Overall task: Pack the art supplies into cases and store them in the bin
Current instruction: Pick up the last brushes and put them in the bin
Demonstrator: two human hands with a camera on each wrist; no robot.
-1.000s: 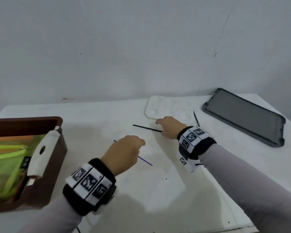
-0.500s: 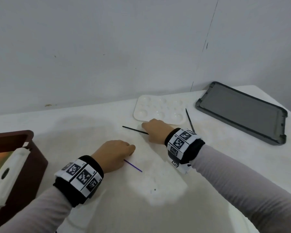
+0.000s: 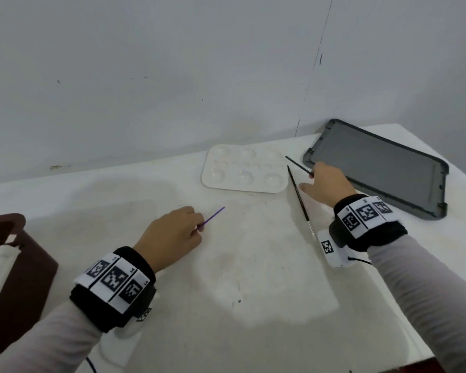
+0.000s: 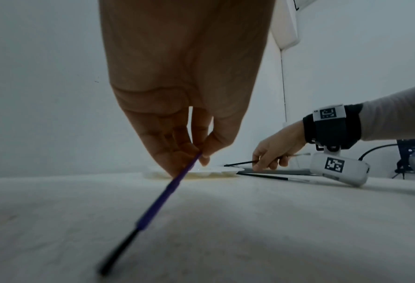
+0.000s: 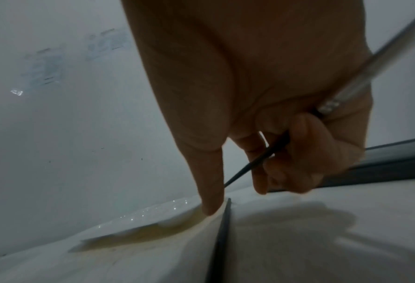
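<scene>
left hand [image 3: 170, 235] pinching purple brush [image 3: 211, 218] | right hand [image 3: 327, 185] gripping black brush [image 3: 297, 165], reaching for second brush [image 3: 300, 201] at centre right | advice: pinching mid-shaft

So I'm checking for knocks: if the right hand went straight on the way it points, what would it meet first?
Probably the grey tray's near corner; the right hand, holding a black brush, already overlaps it in the head view, though depth is unclear.

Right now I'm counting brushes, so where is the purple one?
The purple brush is in the middle of the table in the head view, pinched by the left hand, in front of the white palette.
</scene>
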